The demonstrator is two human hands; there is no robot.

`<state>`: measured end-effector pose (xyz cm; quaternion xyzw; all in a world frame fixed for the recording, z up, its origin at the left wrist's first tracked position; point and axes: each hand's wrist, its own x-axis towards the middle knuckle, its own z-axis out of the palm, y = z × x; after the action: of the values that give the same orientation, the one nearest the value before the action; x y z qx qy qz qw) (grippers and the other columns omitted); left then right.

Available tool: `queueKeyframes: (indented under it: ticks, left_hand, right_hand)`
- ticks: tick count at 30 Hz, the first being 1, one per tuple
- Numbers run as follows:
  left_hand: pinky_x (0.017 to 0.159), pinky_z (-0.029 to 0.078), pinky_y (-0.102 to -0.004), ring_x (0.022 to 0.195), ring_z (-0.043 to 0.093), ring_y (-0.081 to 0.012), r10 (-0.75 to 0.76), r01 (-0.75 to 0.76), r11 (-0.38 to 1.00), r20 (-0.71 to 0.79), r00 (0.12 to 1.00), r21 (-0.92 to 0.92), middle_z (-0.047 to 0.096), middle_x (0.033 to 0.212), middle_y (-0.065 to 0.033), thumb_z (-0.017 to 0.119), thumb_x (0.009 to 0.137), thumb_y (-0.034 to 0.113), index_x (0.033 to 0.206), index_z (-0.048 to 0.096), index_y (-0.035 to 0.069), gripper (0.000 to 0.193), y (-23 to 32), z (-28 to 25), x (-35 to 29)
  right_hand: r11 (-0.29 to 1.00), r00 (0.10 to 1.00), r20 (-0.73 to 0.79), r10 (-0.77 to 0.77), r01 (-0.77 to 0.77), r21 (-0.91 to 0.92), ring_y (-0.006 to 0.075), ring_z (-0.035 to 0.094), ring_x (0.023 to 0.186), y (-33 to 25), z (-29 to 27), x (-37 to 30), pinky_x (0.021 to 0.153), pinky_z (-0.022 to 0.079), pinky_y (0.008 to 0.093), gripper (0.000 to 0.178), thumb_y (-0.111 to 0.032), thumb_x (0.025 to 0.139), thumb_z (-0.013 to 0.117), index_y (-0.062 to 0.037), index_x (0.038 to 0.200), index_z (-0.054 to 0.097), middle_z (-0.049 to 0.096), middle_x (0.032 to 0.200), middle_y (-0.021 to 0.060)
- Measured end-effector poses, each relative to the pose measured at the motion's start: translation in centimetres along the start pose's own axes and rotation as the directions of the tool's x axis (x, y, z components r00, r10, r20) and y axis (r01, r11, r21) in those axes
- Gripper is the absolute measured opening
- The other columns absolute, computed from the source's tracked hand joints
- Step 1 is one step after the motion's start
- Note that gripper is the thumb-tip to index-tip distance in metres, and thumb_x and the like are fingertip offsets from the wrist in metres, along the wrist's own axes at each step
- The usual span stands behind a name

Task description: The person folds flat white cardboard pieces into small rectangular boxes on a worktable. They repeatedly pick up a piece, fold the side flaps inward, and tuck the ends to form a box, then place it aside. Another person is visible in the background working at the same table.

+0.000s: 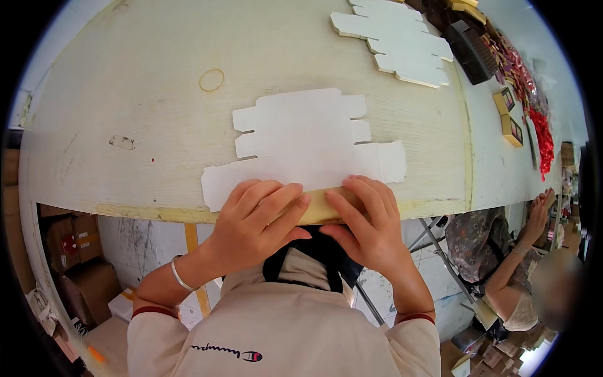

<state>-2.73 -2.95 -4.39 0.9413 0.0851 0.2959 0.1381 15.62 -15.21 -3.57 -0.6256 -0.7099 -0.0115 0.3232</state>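
A flat white carton blank (301,132) with cut tabs and slots lies near the table's front edge, plain side up. At its near edge a gold-tan strip (317,204) shows between my hands, apparently a folded panel of the blank. My left hand (257,213) has its fingers bent over the left part of this edge, thumb below. On the right part, my right hand (367,217) holds the edge the same way, fingers on top and thumb underneath. The fingers partly cover the fold.
A stack of white carton blanks (402,41) lies at the far right, beside a dark tray (468,53). A rubber band (211,80) rests on the table (151,113). Small gold boxes (512,129) and red filler (541,141) sit farther right. Another person's hand (535,217) is at the right.
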Motion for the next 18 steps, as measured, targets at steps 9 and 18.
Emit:
queueKeyframes:
  ticks: [9,18]
  left_hand:
    - [0.059,0.047,-0.0313,0.076,0.057,-0.0216,0.076,-0.077,0.997,0.035,0.996,0.011,0.061,0.093,-0.0058,0.077,0.075,0.021,0.098,0.067,0.001,0.032,0.5,-0.4,0.2]
    - [0.052,0.042,-0.0335,0.063,0.050,-0.0223,-0.114,0.135,0.985,0.190,0.975,-0.104,0.054,0.077,-0.0060,0.071,0.074,0.008,0.084,0.061,0.004,0.015,-0.9,-0.4,2.9]
  right_hand:
    - [0.979,0.986,0.072,-0.147,0.156,-0.131,0.0244,0.056,0.087,-0.1,-0.3,-0.5,0.071,0.048,0.0360,0.031,-0.016,0.081,0.068,0.0058,0.104,0.064,0.056,0.097,0.0116]
    - [1.000,0.979,0.204,0.020,-0.021,0.002,0.0214,0.047,0.069,0.5,-0.4,2.3,0.058,0.041,0.0328,0.014,-0.006,0.074,0.064,-0.0033,0.084,0.054,0.046,0.078,0.0075]
